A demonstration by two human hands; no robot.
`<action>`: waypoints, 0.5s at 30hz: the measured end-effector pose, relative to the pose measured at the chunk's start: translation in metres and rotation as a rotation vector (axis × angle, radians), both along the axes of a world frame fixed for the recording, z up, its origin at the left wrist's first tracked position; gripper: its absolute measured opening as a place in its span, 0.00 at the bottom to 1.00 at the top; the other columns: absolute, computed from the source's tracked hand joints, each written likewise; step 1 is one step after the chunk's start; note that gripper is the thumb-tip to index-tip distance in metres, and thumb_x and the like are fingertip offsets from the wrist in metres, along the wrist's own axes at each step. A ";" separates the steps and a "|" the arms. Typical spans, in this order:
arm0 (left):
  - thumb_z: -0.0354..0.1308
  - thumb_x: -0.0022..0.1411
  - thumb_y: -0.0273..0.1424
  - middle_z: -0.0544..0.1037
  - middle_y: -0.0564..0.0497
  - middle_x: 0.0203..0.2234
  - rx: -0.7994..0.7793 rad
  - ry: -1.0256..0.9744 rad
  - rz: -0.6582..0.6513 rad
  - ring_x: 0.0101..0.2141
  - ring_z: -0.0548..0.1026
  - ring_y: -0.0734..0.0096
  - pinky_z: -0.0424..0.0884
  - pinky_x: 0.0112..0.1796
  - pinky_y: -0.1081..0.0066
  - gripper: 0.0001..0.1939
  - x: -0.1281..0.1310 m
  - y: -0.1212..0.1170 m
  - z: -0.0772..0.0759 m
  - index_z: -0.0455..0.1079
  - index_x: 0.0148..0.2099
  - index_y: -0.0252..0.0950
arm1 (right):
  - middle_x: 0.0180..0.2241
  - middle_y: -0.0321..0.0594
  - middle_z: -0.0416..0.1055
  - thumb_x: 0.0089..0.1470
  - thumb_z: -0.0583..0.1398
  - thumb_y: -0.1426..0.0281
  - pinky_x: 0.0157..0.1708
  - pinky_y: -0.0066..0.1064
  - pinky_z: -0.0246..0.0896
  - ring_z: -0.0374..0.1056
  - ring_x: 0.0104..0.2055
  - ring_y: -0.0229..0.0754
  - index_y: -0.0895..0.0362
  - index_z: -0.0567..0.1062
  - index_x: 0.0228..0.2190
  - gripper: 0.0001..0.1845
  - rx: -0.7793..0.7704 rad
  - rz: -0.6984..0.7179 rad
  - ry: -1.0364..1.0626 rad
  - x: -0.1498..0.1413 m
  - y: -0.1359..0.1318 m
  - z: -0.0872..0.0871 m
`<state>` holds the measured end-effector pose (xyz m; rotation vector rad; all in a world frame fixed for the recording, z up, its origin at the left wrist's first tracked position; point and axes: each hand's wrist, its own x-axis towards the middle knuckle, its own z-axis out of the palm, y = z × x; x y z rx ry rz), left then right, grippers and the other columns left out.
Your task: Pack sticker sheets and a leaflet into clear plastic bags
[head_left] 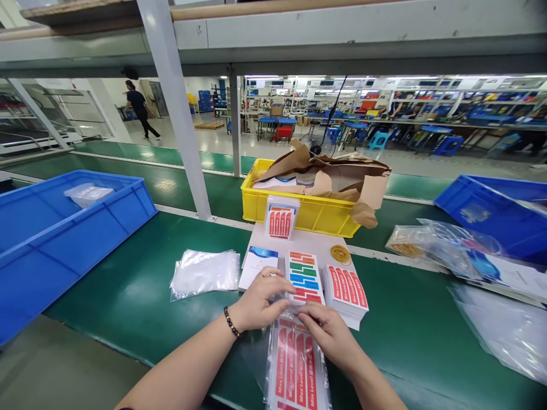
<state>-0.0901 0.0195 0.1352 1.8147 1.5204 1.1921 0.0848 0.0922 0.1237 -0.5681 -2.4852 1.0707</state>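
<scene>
A clear plastic bag holding a sheet of red labels lies at the table's front edge. My right hand is closed on its top end, thumb against fingers. My left hand pinches the same end from the other side, its fingers partly over the label stacks. Just beyond stand a stack of multicoloured label sheets, a stack of red label sheets on the right, and white booklets with a blue top on the left. Empty clear bags lie in a pile further left.
A yellow crate with torn brown paper stands behind, a packet of red labels leaning on it. Blue bins flank the table. Rubber bands sit on the board; plastic bags lie right. A white post rises left.
</scene>
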 end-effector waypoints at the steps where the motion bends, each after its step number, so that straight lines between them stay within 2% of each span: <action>1: 0.52 0.52 0.33 0.74 0.48 0.34 -0.019 0.075 -0.089 0.42 0.66 0.67 0.59 0.44 0.70 0.11 -0.001 -0.001 0.002 0.70 0.38 0.37 | 0.24 0.36 0.69 0.55 0.49 0.69 0.28 0.27 0.59 0.64 0.27 0.37 0.56 0.71 0.26 0.13 -0.068 0.056 -0.036 0.004 0.002 0.005; 3: 0.54 0.51 0.34 0.74 0.50 0.27 -0.132 0.165 -0.219 0.34 0.69 0.71 0.62 0.39 0.73 0.09 -0.004 -0.003 0.003 0.72 0.33 0.36 | 0.21 0.33 0.66 0.53 0.51 0.68 0.25 0.25 0.57 0.61 0.24 0.35 0.57 0.70 0.22 0.13 -0.177 0.158 -0.114 0.012 0.006 0.013; 5: 0.54 0.50 0.35 0.73 0.52 0.23 -0.250 0.185 -0.248 0.27 0.68 0.75 0.63 0.31 0.77 0.09 -0.007 -0.004 0.001 0.72 0.29 0.34 | 0.18 0.31 0.63 0.51 0.54 0.67 0.21 0.24 0.54 0.58 0.21 0.33 0.57 0.69 0.20 0.12 -0.260 0.227 -0.172 0.020 0.011 0.019; 7: 0.53 0.51 0.33 0.72 0.53 0.22 -0.336 0.126 -0.253 0.24 0.68 0.77 0.62 0.28 0.79 0.09 -0.009 -0.005 -0.001 0.71 0.28 0.33 | 0.17 0.31 0.61 0.50 0.55 0.65 0.21 0.23 0.54 0.57 0.21 0.33 0.57 0.68 0.19 0.12 -0.315 0.282 -0.194 0.026 0.015 0.023; 9: 0.53 0.52 0.32 0.72 0.53 0.21 -0.430 0.014 -0.299 0.23 0.67 0.79 0.61 0.25 0.80 0.09 -0.010 -0.005 -0.003 0.71 0.30 0.32 | 0.20 0.33 0.64 0.51 0.54 0.64 0.24 0.25 0.57 0.59 0.24 0.34 0.57 0.69 0.20 0.13 -0.310 0.305 -0.166 0.027 0.018 0.028; 12: 0.53 0.52 0.35 0.69 0.54 0.19 -0.589 -0.168 -0.434 0.20 0.67 0.80 0.62 0.23 0.80 0.11 -0.007 -0.006 -0.006 0.70 0.31 0.32 | 0.27 0.38 0.67 0.55 0.49 0.66 0.32 0.29 0.60 0.63 0.30 0.37 0.57 0.71 0.25 0.14 -0.164 0.161 -0.057 0.013 0.017 0.032; 15: 0.55 0.49 0.42 0.68 0.55 0.18 -0.657 -0.270 -0.585 0.19 0.66 0.80 0.62 0.22 0.80 0.17 -0.002 -0.006 -0.011 0.70 0.32 0.33 | 0.28 0.39 0.67 0.55 0.48 0.70 0.34 0.32 0.59 0.63 0.33 0.39 0.56 0.70 0.27 0.12 0.110 0.001 -0.019 -0.016 0.012 0.026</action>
